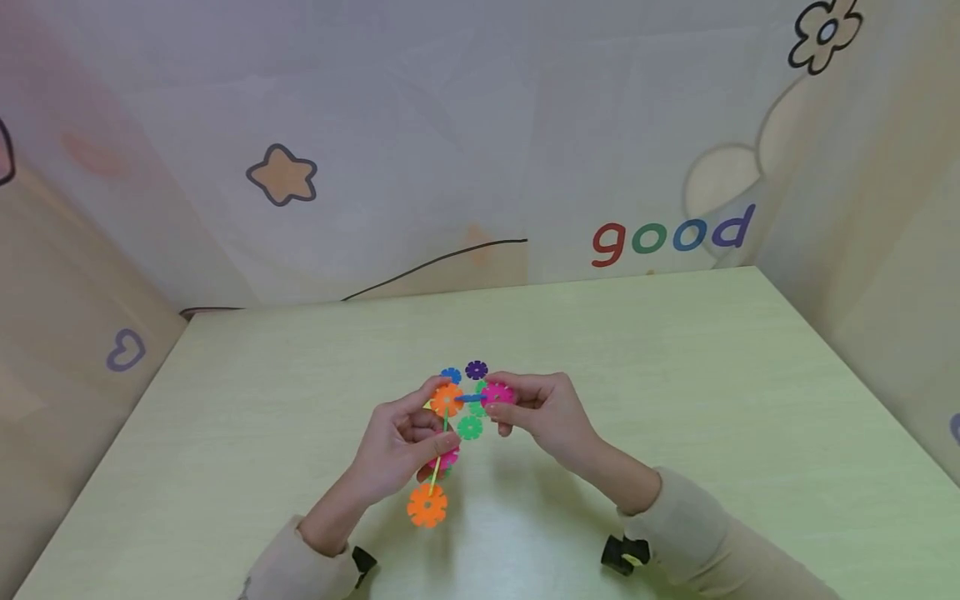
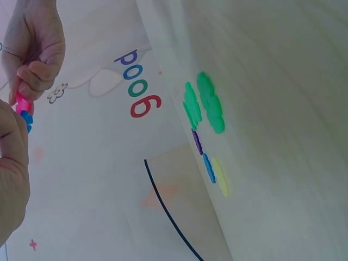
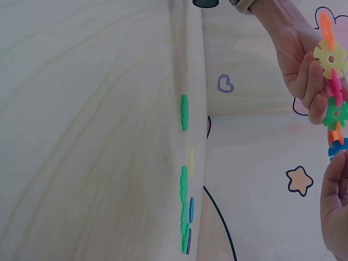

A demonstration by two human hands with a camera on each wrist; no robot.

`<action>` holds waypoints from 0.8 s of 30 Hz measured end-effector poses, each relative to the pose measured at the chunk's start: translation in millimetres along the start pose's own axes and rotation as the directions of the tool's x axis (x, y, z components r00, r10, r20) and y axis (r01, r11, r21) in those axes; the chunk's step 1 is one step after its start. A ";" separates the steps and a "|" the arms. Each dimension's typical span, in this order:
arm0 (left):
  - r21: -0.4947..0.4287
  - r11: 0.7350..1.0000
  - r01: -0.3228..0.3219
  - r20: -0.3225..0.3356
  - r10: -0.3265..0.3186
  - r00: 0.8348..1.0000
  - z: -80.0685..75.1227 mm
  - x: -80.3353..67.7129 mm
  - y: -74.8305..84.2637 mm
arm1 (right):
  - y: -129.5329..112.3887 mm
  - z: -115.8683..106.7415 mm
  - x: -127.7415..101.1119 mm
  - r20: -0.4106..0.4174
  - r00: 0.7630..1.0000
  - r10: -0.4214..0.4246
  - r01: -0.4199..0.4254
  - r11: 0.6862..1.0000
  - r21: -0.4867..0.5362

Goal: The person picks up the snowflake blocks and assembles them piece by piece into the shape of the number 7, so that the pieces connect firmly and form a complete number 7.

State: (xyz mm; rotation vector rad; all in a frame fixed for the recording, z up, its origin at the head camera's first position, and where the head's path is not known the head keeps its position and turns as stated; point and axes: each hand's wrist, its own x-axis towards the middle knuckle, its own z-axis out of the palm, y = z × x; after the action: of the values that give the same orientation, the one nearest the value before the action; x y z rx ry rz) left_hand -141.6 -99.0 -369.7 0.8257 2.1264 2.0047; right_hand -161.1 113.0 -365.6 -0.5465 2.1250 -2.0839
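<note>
My left hand (image 1: 386, 454) holds a chain of slotted plastic snowflake discs between thumb and fingers. An orange disc (image 1: 427, 506) hangs at its lower end, and another orange disc (image 1: 447, 401) is at the top by the index finger. Between them are a yellow disc (image 3: 329, 60), a pink disc (image 3: 335, 88) and a green disc (image 3: 336, 113). From the upper orange disc a blue disc (image 1: 470, 398), seen edge-on, reaches right to a bright pink disc (image 1: 497, 395). My right hand (image 1: 551, 417) pinches that pink disc. The chain is raised above the table.
Loose discs lie on the pale table (image 1: 645, 350) beyond the hands: a purple disc (image 1: 476, 370), a blue disc (image 1: 451, 375), several green discs (image 1: 470, 427) and a yellow disc (image 2: 221, 176). Printed cloth (image 1: 420, 167) stands behind and at both sides.
</note>
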 end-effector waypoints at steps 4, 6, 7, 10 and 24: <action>-0.010 1.000 -0.009 0.013 0.009 1.000 -0.5 -1.3 -0.2 | 0.8 2.4 0.8 0.016 1.000 0.011 -0.011 1.000 0.017; -0.007 1.000 -0.009 0.018 0.009 1.000 -1.0 -1.2 0.0 | 1.1 3.0 0.8 0.016 1.000 0.014 -0.015 1.000 0.013; -0.002 1.000 -0.006 0.017 0.006 1.000 -1.3 -1.1 0.4 | 1.2 3.1 0.7 0.014 1.000 0.015 -0.015 1.000 0.009; 0.007 1.000 0.014 0.016 -0.014 1.000 -2.7 -0.5 1.6 | 1.5 2.6 0.5 0.016 1.000 0.014 -0.014 1.000 -0.016; 0.018 0.995 0.100 -0.060 -0.099 0.993 -13.4 -4.0 2.3 | 4.1 -17.0 5.5 0.065 0.998 -0.015 0.025 0.988 -0.152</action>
State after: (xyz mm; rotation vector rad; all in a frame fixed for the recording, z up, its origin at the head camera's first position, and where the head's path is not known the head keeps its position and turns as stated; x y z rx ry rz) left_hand -143.2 -112.8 -367.0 0.6575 2.1777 1.9838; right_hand -172.5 127.2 -367.9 -0.6454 2.2642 -1.8967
